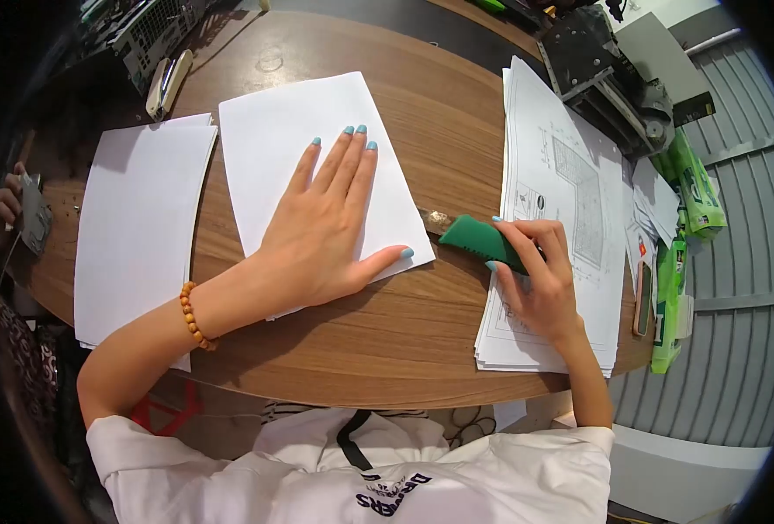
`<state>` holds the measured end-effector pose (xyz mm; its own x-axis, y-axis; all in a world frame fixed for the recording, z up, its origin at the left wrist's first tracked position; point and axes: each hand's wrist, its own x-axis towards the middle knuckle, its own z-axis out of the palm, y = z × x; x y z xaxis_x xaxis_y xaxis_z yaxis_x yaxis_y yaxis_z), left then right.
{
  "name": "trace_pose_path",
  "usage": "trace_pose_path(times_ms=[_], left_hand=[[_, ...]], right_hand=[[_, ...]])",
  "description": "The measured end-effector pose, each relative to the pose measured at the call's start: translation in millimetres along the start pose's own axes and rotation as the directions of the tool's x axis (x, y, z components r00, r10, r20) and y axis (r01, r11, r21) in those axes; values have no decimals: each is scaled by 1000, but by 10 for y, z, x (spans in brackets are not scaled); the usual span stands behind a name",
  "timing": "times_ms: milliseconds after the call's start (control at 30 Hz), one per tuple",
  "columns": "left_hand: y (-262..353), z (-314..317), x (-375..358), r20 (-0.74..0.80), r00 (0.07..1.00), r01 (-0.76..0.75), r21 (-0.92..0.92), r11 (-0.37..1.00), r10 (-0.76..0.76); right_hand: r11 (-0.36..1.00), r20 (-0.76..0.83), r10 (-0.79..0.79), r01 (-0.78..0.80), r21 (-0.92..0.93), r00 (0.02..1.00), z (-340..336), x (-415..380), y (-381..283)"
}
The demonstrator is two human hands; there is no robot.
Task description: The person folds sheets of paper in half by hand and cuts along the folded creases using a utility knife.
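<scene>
My left hand (313, 227) lies flat with fingers stretched on a white sheet of paper (265, 131), its thumb out near the lower right corner. In my right hand (544, 284) is a green-handled knife (476, 239), gripped between thumb and fingers. Its metal blade points left, the tip right by the sheet's right edge. Below that hand sits a stack of printed drawings (535, 157). To the left of the sheet, a pile of white paper (142, 210) lies partly under my left forearm.
A stapler (169, 85) rests at the back left. At the far left edge another person's hand (8, 199) shows. A black metal device (610, 83) stands at the back right, with green packs (697, 188) and a phone (642, 299) along the right edge.
</scene>
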<state>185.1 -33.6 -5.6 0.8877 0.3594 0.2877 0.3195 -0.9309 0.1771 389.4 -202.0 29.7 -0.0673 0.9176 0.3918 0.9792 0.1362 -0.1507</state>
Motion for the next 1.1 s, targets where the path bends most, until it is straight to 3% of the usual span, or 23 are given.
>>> trace_pose_path(times_ms=[200, 267, 933, 1100], left_hand=[[-12, 27, -8, 6, 1000, -7, -23, 1000, 7], [-21, 43, -4, -57, 998, -43, -30, 999, 41], [-13, 13, -2, -42, 997, -64, -22, 998, 63], [-13, -16, -3, 17, 999, -48, -42, 998, 48]], right_hand=[[999, 36, -52, 52, -3, 998, -41, 5, 82], [994, 38, -102, 100, 44, 994, -39, 45, 130], [995, 22, -22, 20, 97, 1000, -17, 19, 172], [993, 94, -20, 8, 120, 995, -56, 66, 237]])
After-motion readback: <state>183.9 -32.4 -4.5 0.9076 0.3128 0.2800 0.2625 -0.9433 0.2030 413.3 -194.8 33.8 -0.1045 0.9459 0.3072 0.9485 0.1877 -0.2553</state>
